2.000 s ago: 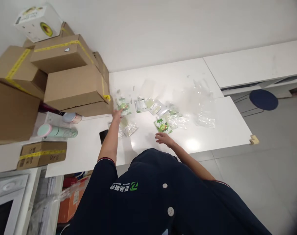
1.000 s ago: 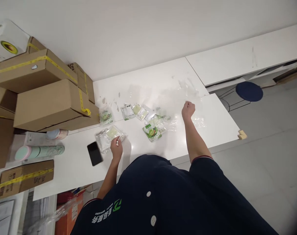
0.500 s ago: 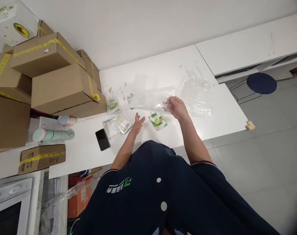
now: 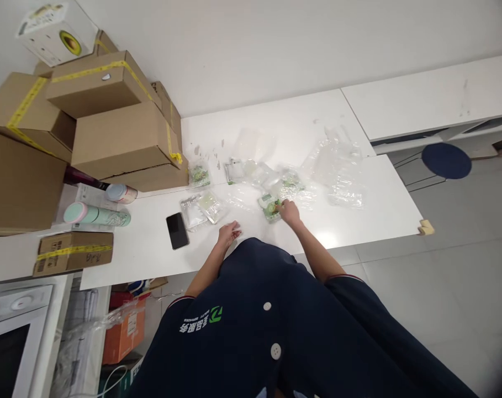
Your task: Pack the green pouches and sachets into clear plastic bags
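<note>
My right hand (image 4: 291,213) has its fingers closed at the right edge of a small green printed packet (image 4: 268,205), which lies on the white table near the front. Behind it rests a clear plastic wrapper (image 4: 259,174), with another green packet (image 4: 291,181) under clear film to its right. My left hand (image 4: 228,233) hovers low by the table's front edge, fingers loosely apart and holding nothing. Left of it lie two flat packets, a pale green one (image 4: 211,206) and a silvery one (image 4: 193,212) in clear film.
A black phone (image 4: 177,231) lies on the table's left part. Cardboard boxes (image 4: 122,135) with yellow tape are stacked behind a mint bottle (image 4: 97,214). Crumpled clear plastic (image 4: 337,171) covers part of the right side. A blue stool (image 4: 446,161) stands beyond.
My right hand has let go of the clear plastic wrapper, now lying on the table, and moved down to the green packet. My left hand has drawn back toward the front edge.
</note>
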The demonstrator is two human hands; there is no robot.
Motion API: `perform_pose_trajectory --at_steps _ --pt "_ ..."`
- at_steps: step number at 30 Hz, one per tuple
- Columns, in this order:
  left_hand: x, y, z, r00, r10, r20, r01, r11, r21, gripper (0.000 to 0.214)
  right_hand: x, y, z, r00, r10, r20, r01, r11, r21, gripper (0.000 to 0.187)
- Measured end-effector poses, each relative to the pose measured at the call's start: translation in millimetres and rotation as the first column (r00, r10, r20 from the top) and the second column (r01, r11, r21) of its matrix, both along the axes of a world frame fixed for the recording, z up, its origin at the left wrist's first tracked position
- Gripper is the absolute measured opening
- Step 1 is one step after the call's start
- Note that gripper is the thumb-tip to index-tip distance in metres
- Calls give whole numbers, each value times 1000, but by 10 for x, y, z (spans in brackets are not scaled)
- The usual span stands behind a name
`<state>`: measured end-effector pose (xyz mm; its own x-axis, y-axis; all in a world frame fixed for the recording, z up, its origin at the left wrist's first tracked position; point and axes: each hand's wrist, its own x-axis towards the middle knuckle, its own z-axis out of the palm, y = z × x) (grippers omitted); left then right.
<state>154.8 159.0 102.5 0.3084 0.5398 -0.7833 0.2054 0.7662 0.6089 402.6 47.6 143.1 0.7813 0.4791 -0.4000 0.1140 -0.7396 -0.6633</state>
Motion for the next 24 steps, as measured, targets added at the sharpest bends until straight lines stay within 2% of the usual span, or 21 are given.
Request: perform_pose_trajectory --at_steps 3,6,10,12,14,18,19,20,22,24 --pt "10 -162 -79 999 25 -31 -28 996 -85 30 -232 -163 -233 998 -31 61 36 996 -81 37" --pt "32 -230 -113 999 -1 -35 -5 988 -152 28 -281 -167 -356 995 -89 47 95 983 -155 45" --pt "34 -241 -143 999 -37 -22 32 981 -189 26 -191 -182 -355 999 6 -41 -11 990 -138 17" --pt "29 -235 -156 998 -52 -19 47 980 -195 29 -149 -265 -250 998 57 -17 -58 992 -109 15" --pt "37 -238 -165 997 -77 -14 72 977 -201 32 -115 -404 -60 995 80 52 -75 993 -92 15" --pt "192 -316 -176 986 -168 9 166 964 -208 36 -82 -755 482 945 154 289 -114 982 -150 19" --pt "268 -356 -180 980 -199 18 198 958 -206 36 -83 -827 609 925 151 349 -111 985 -132 22" --pt "354 -401 -184 972 -233 27 234 951 -202 37 -87 -879 716 911 128 392 -103 991 -84 24" --pt "525 -500 -191 948 -315 50 318 929 -188 40 -104 -907 837 926 32 377 -76 992 102 26" --pt "633 -583 -193 909 -412 67 418 895 -159 45 -129 -826 811 980 -25 196 -38 950 311 28"
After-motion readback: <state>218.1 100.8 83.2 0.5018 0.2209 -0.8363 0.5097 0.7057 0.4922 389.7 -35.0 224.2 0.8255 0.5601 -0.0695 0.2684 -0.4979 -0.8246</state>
